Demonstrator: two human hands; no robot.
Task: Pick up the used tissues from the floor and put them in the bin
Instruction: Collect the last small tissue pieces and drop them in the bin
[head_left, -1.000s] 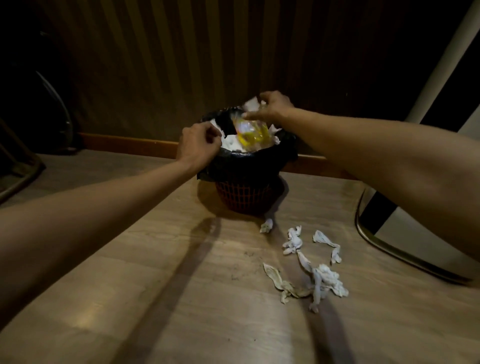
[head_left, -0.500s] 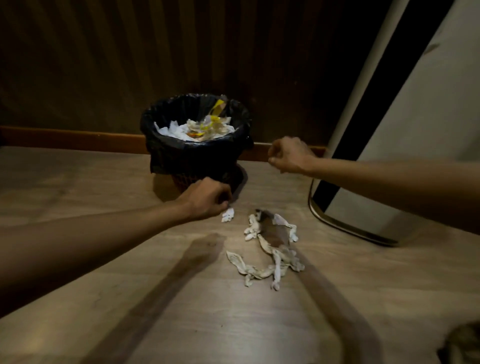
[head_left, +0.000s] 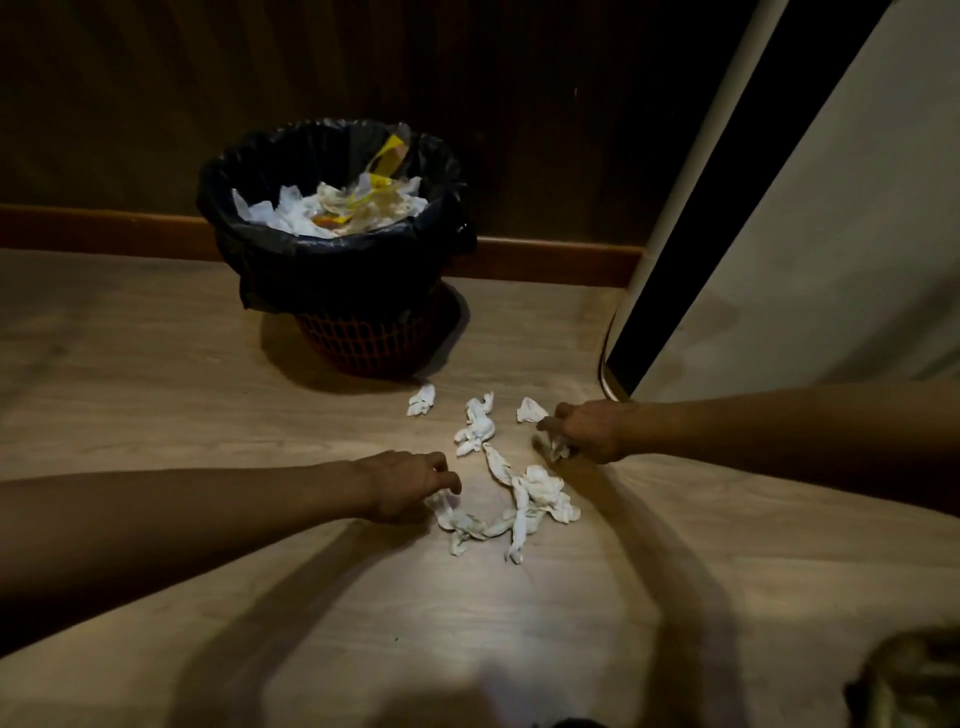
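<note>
Dim lighting covers a wood-plank floor (head_left: 156, 395) that meets a dark panelled wall, with a pale appliance or cabinet (head_left: 831, 260) standing at the right. The bin (head_left: 337, 280), lined with a black bag, stands against the skirting and already holds white tissue and a yellow wrapper, so part of the task appears done. Several used tissues (head_left: 519, 499) lie on the floor just in front of the bin: a small scrap (head_left: 422, 400) nearest its base, a twisted piece (head_left: 475, 425) in the middle, and a larger tangled cluster closer to the person. The left hand (head_left: 410, 488) rests on the floor with its fingers curled onto the left end of the cluster; whether the pinch is complete cannot be told. The right hand (head_left: 587, 431) is closed around a tissue piece (head_left: 556, 446) at floor level, with another scrap (head_left: 530, 410) just beside it. Nothing is lifted yet. The lower-right corner shows a blurred dark object, unidentifiable. Bin depth and remaining capacity are not visible.
</note>
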